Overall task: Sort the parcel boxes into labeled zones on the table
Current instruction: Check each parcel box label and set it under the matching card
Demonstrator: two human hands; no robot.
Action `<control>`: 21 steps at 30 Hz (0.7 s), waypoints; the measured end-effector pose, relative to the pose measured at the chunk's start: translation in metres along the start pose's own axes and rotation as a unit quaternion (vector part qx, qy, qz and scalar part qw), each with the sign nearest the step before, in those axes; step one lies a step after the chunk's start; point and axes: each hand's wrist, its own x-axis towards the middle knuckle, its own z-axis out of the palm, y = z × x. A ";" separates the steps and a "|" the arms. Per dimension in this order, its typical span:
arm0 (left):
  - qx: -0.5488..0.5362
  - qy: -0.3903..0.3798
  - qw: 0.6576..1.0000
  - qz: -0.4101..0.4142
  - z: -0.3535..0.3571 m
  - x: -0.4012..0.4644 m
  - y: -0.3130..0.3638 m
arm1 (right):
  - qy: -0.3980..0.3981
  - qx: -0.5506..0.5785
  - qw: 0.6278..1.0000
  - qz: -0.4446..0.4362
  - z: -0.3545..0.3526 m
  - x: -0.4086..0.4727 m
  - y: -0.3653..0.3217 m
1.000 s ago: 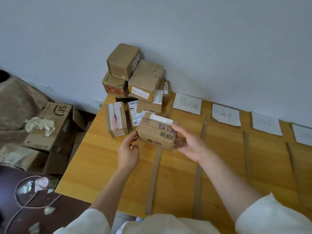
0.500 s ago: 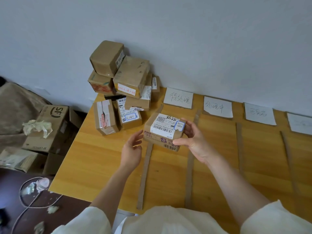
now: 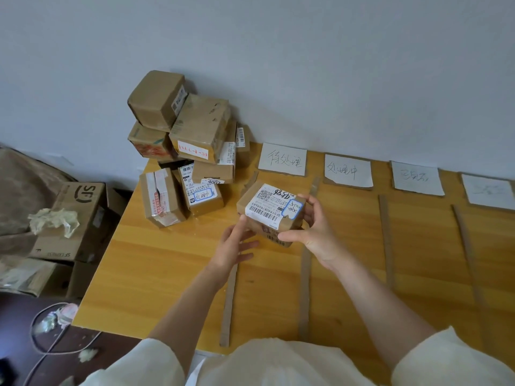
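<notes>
A small brown parcel box (image 3: 267, 207) with a white shipping label on top is held above the wooden table (image 3: 167, 260), near the first zone. My right hand (image 3: 312, 232) grips its right side, thumb under the front edge and fingers on top. My left hand (image 3: 234, 246) touches the box's left front corner with straight fingers. A pile of parcel boxes (image 3: 189, 146) stands at the table's back left corner. Several white paper zone labels lie along the wall: the first label (image 3: 282, 160), the second label (image 3: 348, 171), the third label (image 3: 416, 178) and a fourth label (image 3: 487, 192).
Cardboard strips (image 3: 305, 274) divide the table into lanes. Left of the table, on the floor, stand an SF carton (image 3: 75, 218) with crumpled paper (image 3: 53, 221) on it, more cartons, and a cable (image 3: 47, 338). The wall runs right behind the labels.
The box has been turned so that its white label faces up, and it has moved a little to the right. My left hand has loosened from a grip to a touch.
</notes>
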 end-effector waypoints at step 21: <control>-0.166 -0.114 0.979 -0.034 0.037 0.001 -0.016 | -0.007 0.092 0.986 0.142 -0.010 -0.031 0.017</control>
